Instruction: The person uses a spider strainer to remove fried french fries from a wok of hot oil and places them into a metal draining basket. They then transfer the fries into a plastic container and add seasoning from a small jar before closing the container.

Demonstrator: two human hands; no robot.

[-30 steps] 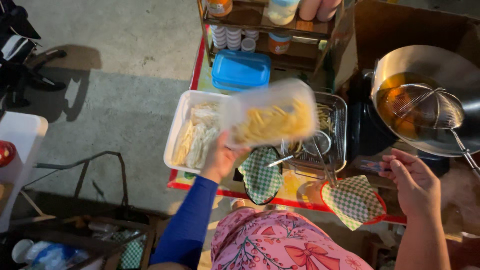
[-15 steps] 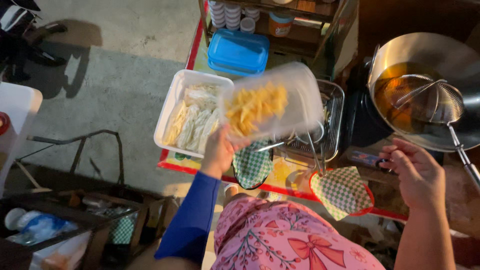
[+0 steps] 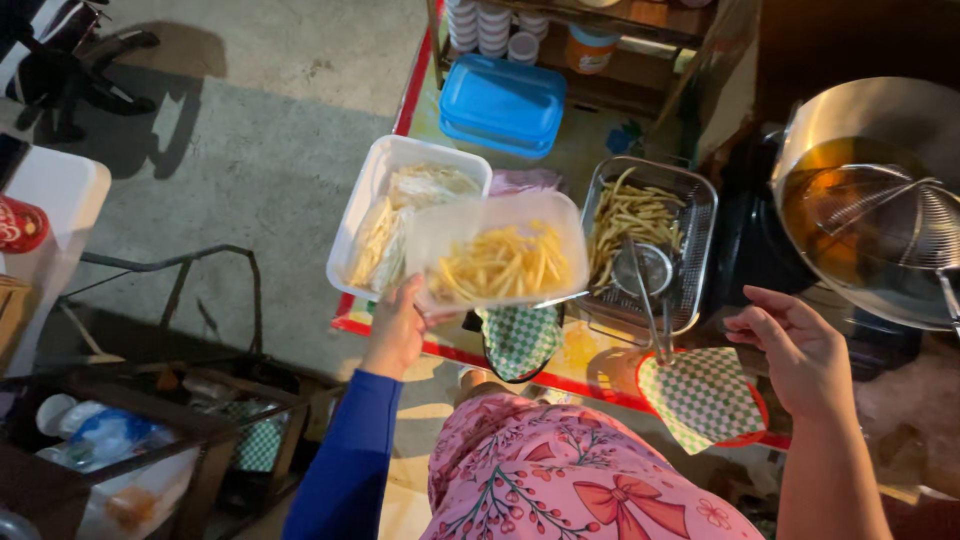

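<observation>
My left hand [image 3: 398, 330] grips the near left corner of a clear plastic box of raw potato sticks [image 3: 497, 260], held level above the stall counter. My right hand [image 3: 795, 345] hovers with fingers apart and holds nothing, just above a red basket lined with green checked paper [image 3: 702, 396]. Between the two hands a metal mesh tray of cooked fries [image 3: 645, 225] sits on the counter with a small wire skimmer [image 3: 642, 268] resting in it. A second green checked paper liner [image 3: 518, 340] lies under the held box.
A wok of hot oil [image 3: 862, 195] with a wire strainer in it stands at the right. A white tub of bagged food [image 3: 392, 215] and a blue lidded box [image 3: 503, 102] sit behind. Stacked cups [image 3: 490, 25] line a shelf. A dark crate of bottles [image 3: 120, 440] stands at lower left.
My left hand has lowered the box of potato sticks and brought it level. The fries tray behind it has come into sight. My right hand stays open near the red basket.
</observation>
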